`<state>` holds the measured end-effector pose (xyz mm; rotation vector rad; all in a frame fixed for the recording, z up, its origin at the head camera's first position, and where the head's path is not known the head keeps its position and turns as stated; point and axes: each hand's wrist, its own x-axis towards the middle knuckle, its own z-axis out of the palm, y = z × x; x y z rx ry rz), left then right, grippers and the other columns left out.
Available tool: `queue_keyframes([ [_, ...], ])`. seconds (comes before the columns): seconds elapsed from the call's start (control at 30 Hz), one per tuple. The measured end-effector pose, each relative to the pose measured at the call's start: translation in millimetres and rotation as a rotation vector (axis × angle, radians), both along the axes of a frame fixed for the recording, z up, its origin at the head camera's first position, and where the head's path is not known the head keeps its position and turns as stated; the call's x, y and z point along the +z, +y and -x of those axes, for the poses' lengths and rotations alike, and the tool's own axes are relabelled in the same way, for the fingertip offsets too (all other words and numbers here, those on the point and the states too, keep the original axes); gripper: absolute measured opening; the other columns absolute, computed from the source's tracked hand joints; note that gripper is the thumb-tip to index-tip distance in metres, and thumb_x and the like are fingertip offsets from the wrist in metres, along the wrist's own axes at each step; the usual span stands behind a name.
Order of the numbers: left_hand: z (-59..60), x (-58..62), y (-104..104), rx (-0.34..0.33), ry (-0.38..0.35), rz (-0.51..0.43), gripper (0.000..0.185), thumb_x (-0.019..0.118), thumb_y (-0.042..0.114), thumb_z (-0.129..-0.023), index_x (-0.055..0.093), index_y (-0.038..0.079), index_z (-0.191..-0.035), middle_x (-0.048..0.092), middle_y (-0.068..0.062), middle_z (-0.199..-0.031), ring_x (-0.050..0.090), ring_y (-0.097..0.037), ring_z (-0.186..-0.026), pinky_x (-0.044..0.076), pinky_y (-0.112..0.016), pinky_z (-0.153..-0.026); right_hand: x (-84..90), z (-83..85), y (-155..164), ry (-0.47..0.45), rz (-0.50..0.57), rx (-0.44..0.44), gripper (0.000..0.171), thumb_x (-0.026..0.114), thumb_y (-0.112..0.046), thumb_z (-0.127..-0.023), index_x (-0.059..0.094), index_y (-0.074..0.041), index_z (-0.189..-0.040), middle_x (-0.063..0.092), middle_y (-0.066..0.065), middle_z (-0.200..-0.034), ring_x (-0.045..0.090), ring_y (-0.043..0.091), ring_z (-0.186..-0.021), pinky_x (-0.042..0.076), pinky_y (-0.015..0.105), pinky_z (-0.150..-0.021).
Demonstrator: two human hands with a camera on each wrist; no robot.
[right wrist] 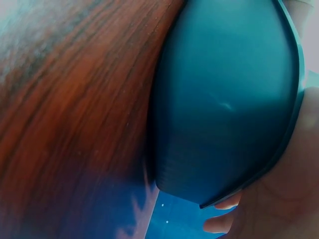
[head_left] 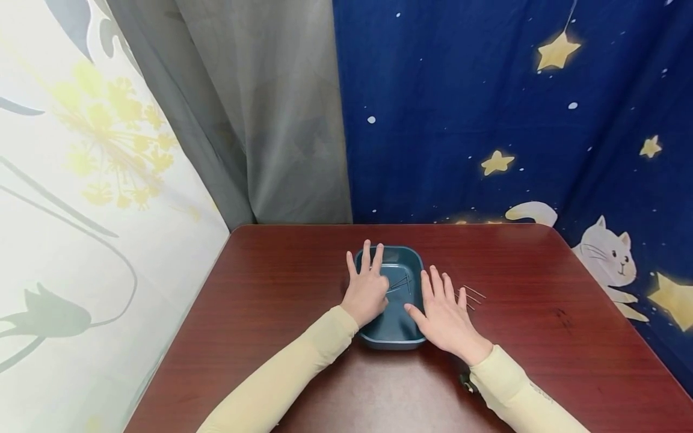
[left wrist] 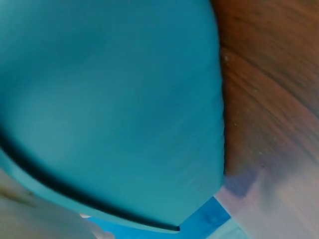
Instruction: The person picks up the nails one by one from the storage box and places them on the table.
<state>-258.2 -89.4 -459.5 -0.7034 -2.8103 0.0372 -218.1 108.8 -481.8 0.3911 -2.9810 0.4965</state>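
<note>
Left hand (head_left: pixel 367 293), right hand (head_left: pixel 445 317) flat, fingers straight, flanking blue tray (head_left: pixel 394 337); no legible writing.

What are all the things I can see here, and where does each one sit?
Tray: one, dark teal, rounded corners, middle of the table, between the two hands.
Thin sticks in the tray: a few, dark and needle-like, too fine to count, on the tray floor.
Thin sticks on the table: a few, thin, on the wood just past the right hand.
Table: one, reddish-brown wood grain, under everything.
Curtains: grey one behind left, pale floral one at far left, blue one with stars and a white cat behind right.
Left hand: fingers spread, straight, resting on the tray's left rim.
Right hand: fingers spread flat, beside the tray's right edge.
Sleeves: two, pale yellow.
</note>
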Motion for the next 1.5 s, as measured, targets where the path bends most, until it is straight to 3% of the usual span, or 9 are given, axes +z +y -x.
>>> queue_keyframes([
  [0.33,-6.8,6.4,-9.0,0.017,0.099,0.011,0.022,0.085,0.036,-0.078,0.080,0.019,-0.090,0.020,-0.023,-0.163,-0.005,-0.048,-0.150,0.013,-0.078,-0.106,-0.2,1.5,0.4,0.005,0.003,0.003,0.091,0.056,-0.058,-0.096,0.020,-0.003,-0.160,0.014,0.021,-0.165,0.014,0.048,-0.147,0.011,0.077,-0.106],
  [0.53,-12.8,10.1,-18.5,0.035,0.089,-0.017,0.024,0.084,0.034,-0.079,0.080,0.016,-0.095,0.018,-0.024,-0.163,-0.003,-0.049,-0.150,0.012,-0.078,-0.106,0.5,0.4,-0.9,0.008,0.011,-0.004,0.091,0.059,-0.055,-0.095,0.021,-0.002,-0.159,0.017,0.022,-0.164,0.015,0.048,-0.147,0.011,0.077,-0.106],
  [0.73,-16.1,16.9,-35.3,0.082,0.112,-0.073,0.018,0.082,0.028,-0.079,0.079,0.015,-0.091,0.016,-0.023,-0.164,0.001,-0.048,-0.150,0.013,-0.078,-0.106,0.5,0.2,-2.1,0.003,0.016,-0.005,0.092,0.060,-0.054,-0.095,0.020,-0.003,-0.160,0.016,0.022,-0.164,0.014,0.048,-0.147,0.011,0.076,-0.107],
  [0.97,-17.3,23.0,-57.4,0.128,0.131,-0.103,0.013,0.075,0.024,-0.081,0.076,0.013,-0.087,0.011,-0.022,-0.166,0.001,-0.049,-0.150,0.006,-0.077,-0.108,0.8,0.4,0.0,-0.016,0.014,-0.009,0.093,0.060,-0.055,-0.095,0.019,-0.003,-0.160,0.016,0.021,-0.165,0.013,0.048,-0.147,0.009,0.076,-0.107],
  [1.23,-16.9,19.4,-78.0,0.167,0.156,-0.122,0.011,0.074,0.021,-0.081,0.075,0.010,-0.085,0.015,-0.025,-0.164,-0.005,-0.050,-0.149,0.009,-0.078,-0.106,1.6,0.6,-1.0,-0.013,0.008,-0.007,0.093,0.060,-0.056,-0.095,0.020,-0.003,-0.160,0.015,0.021,-0.165,0.014,0.048,-0.147,0.009,0.076,-0.107],
  [1.5,-13.4,5.4,-95.9,0.230,0.100,-0.111,0.012,0.077,0.022,-0.081,0.075,0.010,-0.084,0.018,-0.026,-0.163,-0.004,-0.050,-0.149,0.009,-0.078,-0.106,0.3,1.6,-1.2,-0.014,0.002,-0.002,0.095,0.061,-0.056,-0.094,0.019,-0.003,-0.160,0.015,0.021,-0.165,0.013,0.047,-0.148,0.009,0.076,-0.107],
])
